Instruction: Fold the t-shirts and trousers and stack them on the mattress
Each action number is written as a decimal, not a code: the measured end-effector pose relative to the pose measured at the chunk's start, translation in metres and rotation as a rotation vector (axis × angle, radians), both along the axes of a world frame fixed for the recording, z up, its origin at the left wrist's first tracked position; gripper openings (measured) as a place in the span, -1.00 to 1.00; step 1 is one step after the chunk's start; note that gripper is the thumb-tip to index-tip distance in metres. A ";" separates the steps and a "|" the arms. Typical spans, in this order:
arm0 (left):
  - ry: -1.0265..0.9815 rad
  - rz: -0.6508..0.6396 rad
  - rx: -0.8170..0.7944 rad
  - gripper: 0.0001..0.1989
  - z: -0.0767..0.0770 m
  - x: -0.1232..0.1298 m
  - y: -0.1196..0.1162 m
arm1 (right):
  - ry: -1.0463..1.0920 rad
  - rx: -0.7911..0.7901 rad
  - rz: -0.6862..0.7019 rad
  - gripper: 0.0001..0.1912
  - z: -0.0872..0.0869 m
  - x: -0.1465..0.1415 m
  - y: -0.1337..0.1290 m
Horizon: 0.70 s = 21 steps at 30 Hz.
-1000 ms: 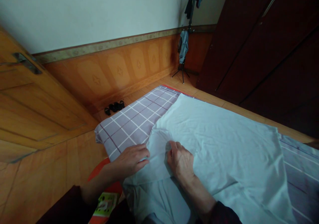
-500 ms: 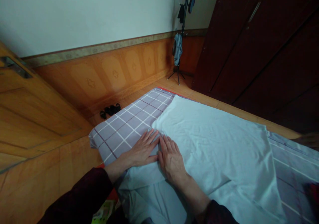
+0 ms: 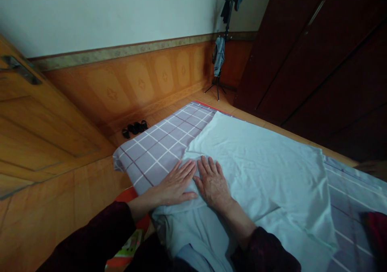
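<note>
Checked bedding lies under the pale cloth spread before me. My left hand and right hand, curled a second ago, now rest flat near its left edge, fingers extended, gripping nothing: pressing, I judge, rather than pinching. Beyond sit dark sandals; farther, a coat stand.

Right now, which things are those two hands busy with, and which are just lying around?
Busy with:
left hand and right hand, both flat on the cloth
pale cloth
checked cover under the cloth

Just around:
black shoes on the floor
coat rack
grey garment hanging there
</note>
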<state>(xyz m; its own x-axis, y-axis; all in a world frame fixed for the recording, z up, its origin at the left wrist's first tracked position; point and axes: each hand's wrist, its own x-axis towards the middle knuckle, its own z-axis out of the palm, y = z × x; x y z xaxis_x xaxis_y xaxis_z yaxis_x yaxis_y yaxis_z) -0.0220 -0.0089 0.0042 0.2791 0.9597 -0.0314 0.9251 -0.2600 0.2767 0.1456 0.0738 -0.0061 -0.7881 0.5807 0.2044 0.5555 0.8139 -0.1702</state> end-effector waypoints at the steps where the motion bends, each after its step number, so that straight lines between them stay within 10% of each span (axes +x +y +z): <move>1: -0.001 -0.003 -0.017 -0.13 0.001 0.000 -0.003 | -0.010 -0.002 0.000 -0.46 0.000 -0.001 0.000; 8: -0.101 -0.172 -0.049 -0.38 0.039 -0.001 -0.039 | -0.082 -0.030 -0.052 -0.44 0.035 0.016 -0.015; 14: -0.025 -0.422 -0.101 -0.43 0.043 -0.002 -0.098 | 0.018 0.058 0.046 -0.49 0.077 0.114 -0.063; 21: 0.020 -0.435 0.044 -0.71 0.014 -0.006 -0.105 | -0.082 0.163 -0.012 -0.38 0.042 0.215 -0.155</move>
